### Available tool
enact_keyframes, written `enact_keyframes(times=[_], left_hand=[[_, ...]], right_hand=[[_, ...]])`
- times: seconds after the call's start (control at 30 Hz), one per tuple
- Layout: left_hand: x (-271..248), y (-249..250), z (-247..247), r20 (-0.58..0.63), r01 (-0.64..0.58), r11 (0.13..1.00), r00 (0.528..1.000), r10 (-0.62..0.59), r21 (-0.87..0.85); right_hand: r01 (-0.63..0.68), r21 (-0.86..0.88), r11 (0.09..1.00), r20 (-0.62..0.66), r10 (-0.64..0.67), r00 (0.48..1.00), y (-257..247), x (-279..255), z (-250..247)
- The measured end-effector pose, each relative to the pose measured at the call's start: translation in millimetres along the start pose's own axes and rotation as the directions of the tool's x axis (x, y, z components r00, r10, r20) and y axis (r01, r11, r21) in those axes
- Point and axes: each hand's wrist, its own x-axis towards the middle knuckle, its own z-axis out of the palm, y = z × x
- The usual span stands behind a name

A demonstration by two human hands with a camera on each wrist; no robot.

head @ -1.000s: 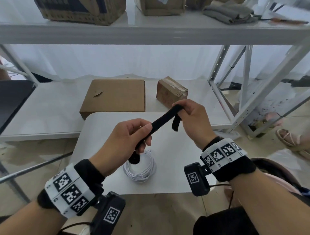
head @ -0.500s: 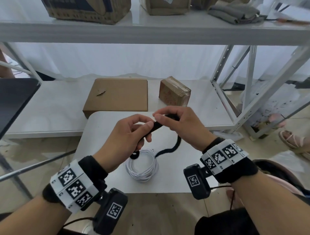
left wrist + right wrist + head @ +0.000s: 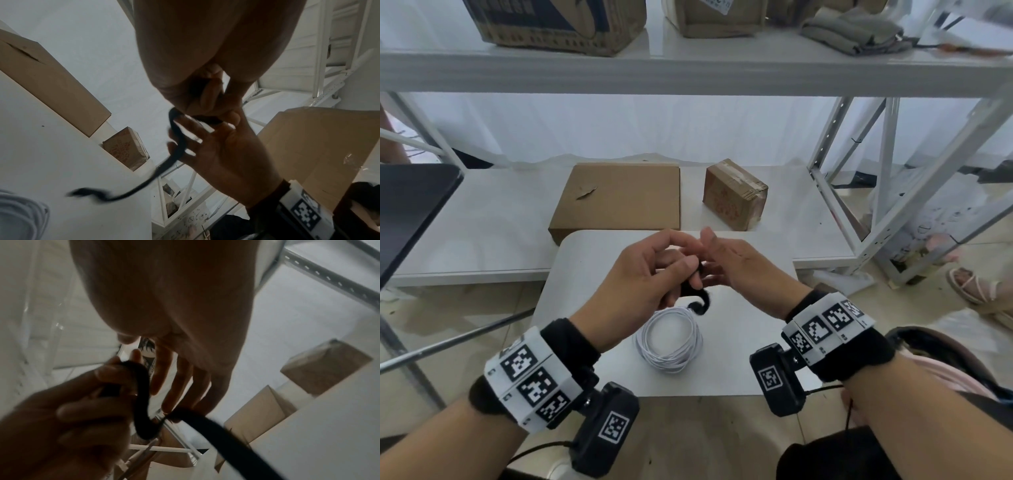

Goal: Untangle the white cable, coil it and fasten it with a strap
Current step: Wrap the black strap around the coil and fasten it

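— Where is the white cable [image 3: 668, 337]?
— Coiled in a flat ring on the small white table [image 3: 592, 260], near its front edge, below both hands and touched by neither

— And the black strap [image 3: 697, 301]?
— Up in the air between the hands. The left hand [image 3: 635, 289] has its grip clamped on it, thumb and curled fingers pinching one part. The loose end hangs down and curls just above the coil

— What about the right hand [image 3: 736, 265]?
— It is against the left one, fingers spread and fairly straight, fingertips [image 3: 174, 129] touching the strap. Its grip looks apart rather than closed round it

— Anything else around?
— A flat cardboard box [image 3: 619, 197] and a small taped carton [image 3: 734, 193] lie on the low shelf [image 3: 482, 219] beyond the table, the carton to the right
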Motion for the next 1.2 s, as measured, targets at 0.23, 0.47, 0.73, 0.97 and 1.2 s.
enact_keyframes(times=[0.23, 0.47, 0.73, 0.97, 1.2], left_hand=[[1.1, 1.2, -3.6, -0.002, 0.056, 0.998, 0.998, -0.056, 0.027], [13.9, -13.1, -20.1, -0.222, 0.071, 0.989, 0.974, -0.041, 0.133], [15.9, -23.7, -18.9, -0.275, -0.001, 0.976, 0.959, 0.062, 0.216], [26.2, -38.0, -7.8, -0.259, 0.051, 0.952, 0.965, 0.03, 0.302], [41.1, -89.6, -14.9, -0.26, 0.233, 0.889, 0.956, -0.136, 0.395]], right_hand=[[0.09, -0.207, 0.974, -0.065, -0.105, 0.992, 5.0, 2.6, -1.3], [0.019, -0.221, 0.975, -0.375, -0.103, 0.921, 7.5, 6.5, -10.4], [-0.06, -0.115, 0.992, -0.151, 0.042, 0.988, 9.3, 4.6, -1.8], [-0.077, -0.274, 0.959, -0.13, 0.042, 0.991, 30.7, 13.2, 1.7], [-0.162, -0.451, 0.878, -0.28, 0.033, 0.96, 66.9, 23.9, 6.0]])
